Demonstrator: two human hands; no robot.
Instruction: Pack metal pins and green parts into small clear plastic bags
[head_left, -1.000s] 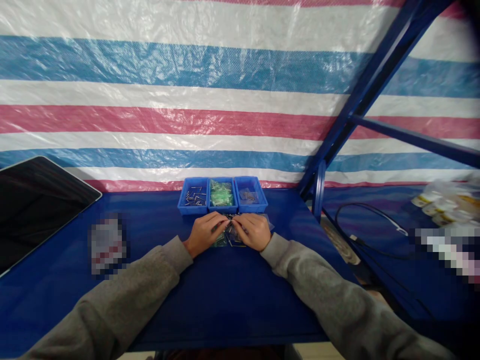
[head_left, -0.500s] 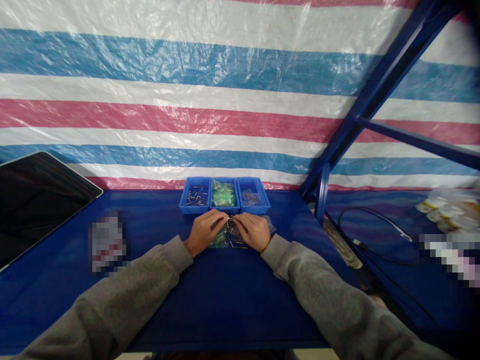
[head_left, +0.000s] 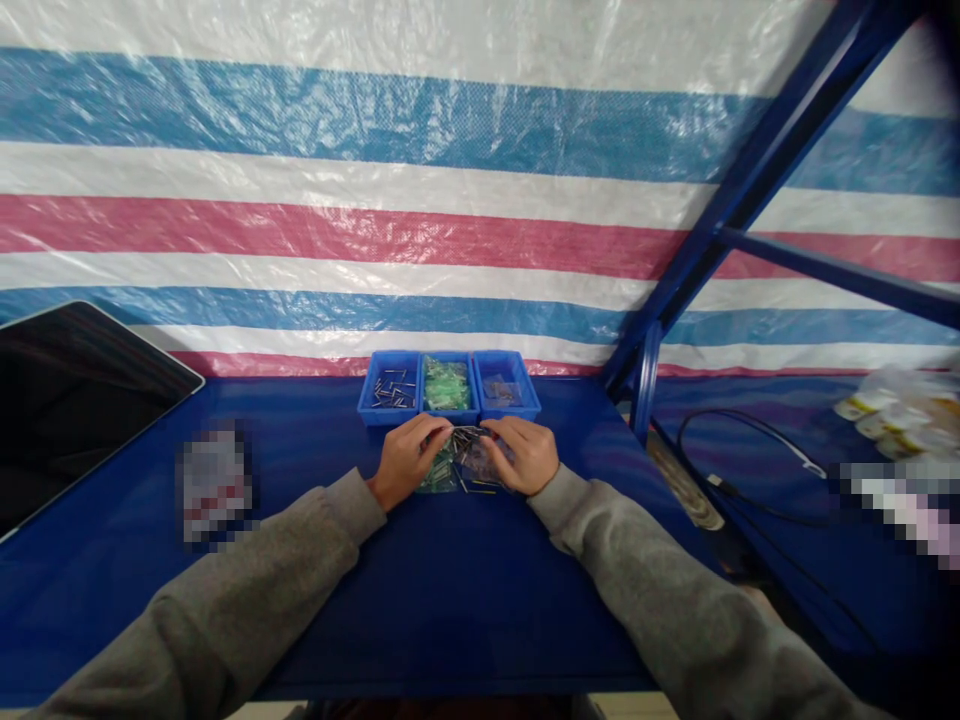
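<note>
My left hand [head_left: 409, 458] is closed in a pinch, thumb and forefinger on a thin, shiny metal rod [head_left: 466, 429] that points toward the right. A short gap to the right, my right hand [head_left: 525, 455] has bent fingers, with thumb and forefinger close together; what they hold is too small to make out. Below and between the hands lie a pile of dark and silver metal rods [head_left: 465, 470], a greenish clear bag [head_left: 439, 478] with small metal pieces, and another clear bag partly under my right hand.
Just beyond the hands stand three joined blue bins: metal pins in the left bin [head_left: 388, 412], green plastic packets [head_left: 446, 385] in the middle one, clear bags in the right bin [head_left: 510, 408]. A dark screen [head_left: 82, 420] lies left; cables [head_left: 750, 415] and a blue frame [head_left: 720, 215] are right.
My right hand has shifted to the right, so the fingertips that met are now apart, with the rod showing between them. My left hand has barely moved. The view has turned slightly.
</note>
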